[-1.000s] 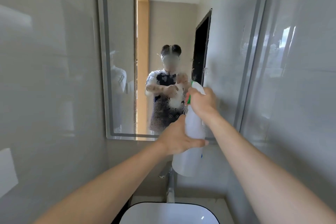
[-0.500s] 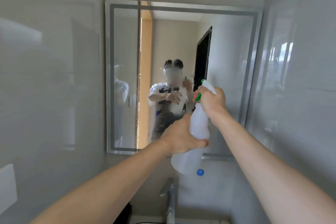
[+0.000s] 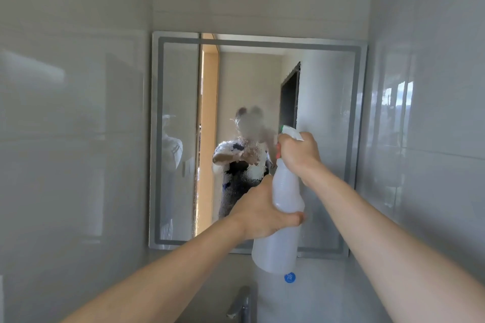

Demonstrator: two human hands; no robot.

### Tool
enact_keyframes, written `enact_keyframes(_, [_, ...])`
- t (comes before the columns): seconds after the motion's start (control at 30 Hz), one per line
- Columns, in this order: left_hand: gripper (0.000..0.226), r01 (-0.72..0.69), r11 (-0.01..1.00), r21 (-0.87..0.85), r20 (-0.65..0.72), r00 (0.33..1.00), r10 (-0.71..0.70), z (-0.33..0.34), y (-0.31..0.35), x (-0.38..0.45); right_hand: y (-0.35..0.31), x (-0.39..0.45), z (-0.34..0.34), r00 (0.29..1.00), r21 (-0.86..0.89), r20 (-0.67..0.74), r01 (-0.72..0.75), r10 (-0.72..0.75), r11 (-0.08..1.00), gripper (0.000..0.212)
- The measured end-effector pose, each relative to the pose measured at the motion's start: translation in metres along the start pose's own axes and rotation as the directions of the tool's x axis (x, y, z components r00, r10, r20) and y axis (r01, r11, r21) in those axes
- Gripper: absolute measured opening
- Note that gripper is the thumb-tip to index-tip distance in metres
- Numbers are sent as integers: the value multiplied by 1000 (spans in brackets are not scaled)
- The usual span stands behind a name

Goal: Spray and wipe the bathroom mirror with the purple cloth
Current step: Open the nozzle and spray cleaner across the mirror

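Observation:
A rectangular bathroom mirror with a frosted border hangs on the wall ahead. Spray droplets cover its middle, over my reflection. I hold a white translucent spray bottle upright in front of the mirror's lower centre. My left hand grips the bottle's body. My right hand is closed around the white and green trigger head, which points at the glass. The purple cloth is not in view.
Glossy grey tiled walls close in on the left and right. A chrome faucet rises at the bottom centre, below the bottle. A small blue round sticker sits on the wall under the mirror.
The view has tilted upward, so the mirror sits lower in the frame and the sink has dropped out of sight. Both hands stay on the bottle, and more droplets cover the mirror's middle.

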State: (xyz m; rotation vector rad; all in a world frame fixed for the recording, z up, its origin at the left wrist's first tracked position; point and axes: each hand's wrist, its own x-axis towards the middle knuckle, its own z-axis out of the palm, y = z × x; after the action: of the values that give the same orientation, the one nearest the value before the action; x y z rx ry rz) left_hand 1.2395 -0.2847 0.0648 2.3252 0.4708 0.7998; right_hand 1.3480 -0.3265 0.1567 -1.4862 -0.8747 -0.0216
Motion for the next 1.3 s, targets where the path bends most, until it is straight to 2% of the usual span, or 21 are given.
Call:
enact_keyframes(0.23, [76,-60,986,155,-94,993,75,-32,22,25,-31,17,-11,989,92,-65,136,-131,986,36])
enact_keyframes(0.43, [73,-70,985,160,-127,988,91,-38,33,38,-54,28,-16,994,68,-33,109,-107,992,27])
enact_keyframes(0.63, [69,-65,981,183,-72,994,79,-37,37,36,-52,31,-15,997,47,41,69,-71,997,17])
enact_keyframes(0.7, [70,-66,978,200,-72,994,82,-38,39,37,-53,31,-16,997,68,2,79,-79,995,18])
enact_keyframes(0.87, [84,-127,942,312,-125,977,173,-59,49,51,-63,45,-15,987,206,-106,141,-121,968,35])
enact_keyframes(0.93, [86,-106,935,338,-136,978,160,-66,55,60,-72,50,-17,986,212,-102,152,-132,965,32])
enact_keyframes(1.3, [74,-108,958,265,-162,975,155,-76,68,67,-90,67,-22,989,185,-54,146,-138,972,21])
